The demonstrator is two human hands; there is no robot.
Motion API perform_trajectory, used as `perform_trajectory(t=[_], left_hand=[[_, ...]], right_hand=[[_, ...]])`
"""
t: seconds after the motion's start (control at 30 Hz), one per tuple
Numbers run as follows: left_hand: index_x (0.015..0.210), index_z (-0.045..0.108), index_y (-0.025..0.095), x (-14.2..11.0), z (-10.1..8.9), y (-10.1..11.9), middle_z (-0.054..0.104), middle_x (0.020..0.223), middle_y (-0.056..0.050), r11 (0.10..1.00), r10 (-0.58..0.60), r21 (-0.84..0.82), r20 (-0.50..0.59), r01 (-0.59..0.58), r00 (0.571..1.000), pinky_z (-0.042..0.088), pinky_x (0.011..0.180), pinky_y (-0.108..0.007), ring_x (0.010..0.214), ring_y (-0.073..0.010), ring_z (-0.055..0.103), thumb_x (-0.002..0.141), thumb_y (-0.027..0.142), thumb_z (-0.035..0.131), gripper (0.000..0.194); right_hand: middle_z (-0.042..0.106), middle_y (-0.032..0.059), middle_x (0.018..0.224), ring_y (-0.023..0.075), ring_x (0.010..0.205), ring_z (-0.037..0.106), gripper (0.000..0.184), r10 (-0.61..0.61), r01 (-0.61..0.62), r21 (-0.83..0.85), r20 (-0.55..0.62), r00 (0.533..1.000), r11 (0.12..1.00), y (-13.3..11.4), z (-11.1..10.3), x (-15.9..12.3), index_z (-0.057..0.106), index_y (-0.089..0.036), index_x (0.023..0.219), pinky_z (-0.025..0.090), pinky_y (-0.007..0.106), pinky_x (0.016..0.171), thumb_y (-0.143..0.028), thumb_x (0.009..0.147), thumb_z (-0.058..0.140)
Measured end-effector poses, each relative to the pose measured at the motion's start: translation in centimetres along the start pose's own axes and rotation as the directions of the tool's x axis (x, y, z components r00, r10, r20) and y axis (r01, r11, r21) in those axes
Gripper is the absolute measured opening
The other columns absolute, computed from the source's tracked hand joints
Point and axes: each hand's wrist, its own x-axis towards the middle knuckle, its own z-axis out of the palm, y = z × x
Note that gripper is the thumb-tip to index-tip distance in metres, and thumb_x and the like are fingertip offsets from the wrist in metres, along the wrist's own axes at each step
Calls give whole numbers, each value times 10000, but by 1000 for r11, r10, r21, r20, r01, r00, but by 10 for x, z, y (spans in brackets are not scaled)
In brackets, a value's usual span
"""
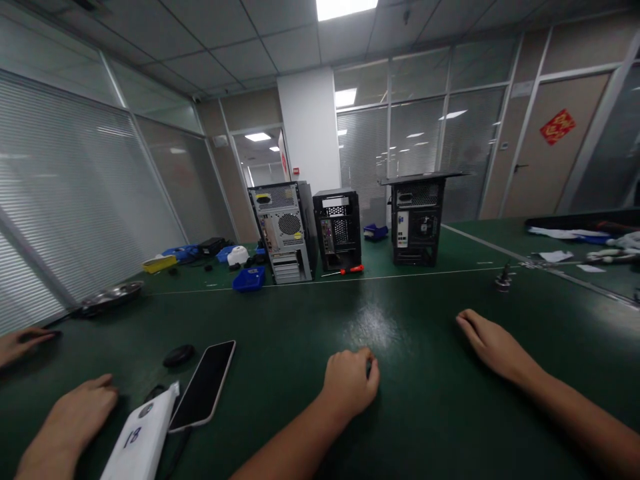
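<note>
Head view: left hand rests on the dark green table mat at 6 o'clock, fingers curled into a loose fist, whether pinching anything I cannot tell; right hand lies at 3 o'clock, fingers nearly straight, holding nothing. Nearest thing is the black pale-rimmed glass-faced smartphone, screen up at 9 o'clock of the left hand; judged stiff, light, slippery and breakable, best gripped by its long edges. Its near end meets a white labelled pack beside another person's hand; open mat runs toward 12 o'clock up to the grey steel computer tower.
</note>
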Motion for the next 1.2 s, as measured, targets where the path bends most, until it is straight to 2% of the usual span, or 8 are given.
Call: perform_trajectory(t=[0.13, 0.3, 0.47, 0.63, 0.7, 0.87, 1.0, 1.2], left_hand=[[1014, 659, 245, 0, -2, 3, 687, 803, -61, 1000, 14, 19, 20, -14, 1000, 470, 695, -336, 740, -247, 651, 944, 380, 428, 277], [1020, 635, 239, 2, -2, 6, 675, 790, -55, 999, 16, 49, 31, -17, 999, 465, 682, -326, 724, -239, 648, 943, 364, 427, 254], [1034, 612, 248, 3, -1, 8, 672, 801, -41, 998, 32, 61, 61, -36, 998, 462, 674, -315, 713, -225, 645, 948, 370, 419, 244], [1041, 602, 249, 3, -2, 10, 670, 799, -44, 996, 14, 91, 76, -21, 997, 463, 689, -322, 737, -234, 651, 955, 376, 405, 250], [1050, 598, 247, 3, -3, 11, 671, 807, -47, 996, 17, 91, 82, -25, 996, 461, 695, -320, 749, -234, 652, 956, 377, 405, 251], [1052, 589, 243, 4, -4, 11, 670, 813, -45, 996, 37, 77, 84, -43, 996, 455, 692, -314, 735, -224, 646, 955, 362, 407, 238], [1050, 583, 243, 4, -3, 10, 668, 803, -44, 995, 46, 84, 81, -53, 996, 455, 686, -316, 731, -228, 647, 954, 361, 409, 232], [1054, 574, 250, 2, -1, 8, 666, 800, -43, 993, 53, 97, 75, -60, 996, 461, 688, -336, 739, -244, 649, 952, 372, 403, 233]], right_hand=[[661, 83, 860, 184, 745, 622, 454, 23, -23, 54, 14, 1000, 998, 26, -1, -1, 594, -203, 954, 493, 309, 686, -530, 935, 280], [670, 72, 886, 177, 783, 618, 431, 8, -7, 118, -1, 1000, 993, 36, 5, 8, 613, -202, 930, 491, 297, 719, -540, 912, 346], [694, 50, 970, 189, 845, 641, 460, 83, -60, 161, -138, 987, 985, 40, -1, 8, 661, -219, 989, 507, 323, 763, -592, 879, 416], [688, 47, 1142, 260, 1042, 634, 521, 213, -141, 200, -406, 889, 969, 42, -29, -3, 681, -263, 1096, 480, 427, 927, -653, 767, 579], [691, 60, 1150, 268, 1071, 633, 538, 232, -143, 221, -457, 859, 965, 45, -40, -8, 672, -253, 1119, 478, 433, 952, -645, 759, 596], [709, 61, 1118, 255, 1015, 658, 494, 232, -166, 189, -416, 879, 968, 56, -48, -12, 675, -247, 1131, 501, 415, 899, -603, 818, 538], [720, 47, 1071, 259, 919, 666, 498, 208, -187, 97, -310, 928, 978, 57, -39, -9, 701, -267, 1116, 505, 414, 802, -623, 818, 524], [714, 49, 1091, 235, 889, 667, 522, 120, -120, 11, -184, 976, 993, 46, -25, -9, 686, -267, 1173, 509, 376, 778, -620, 853, 472]])
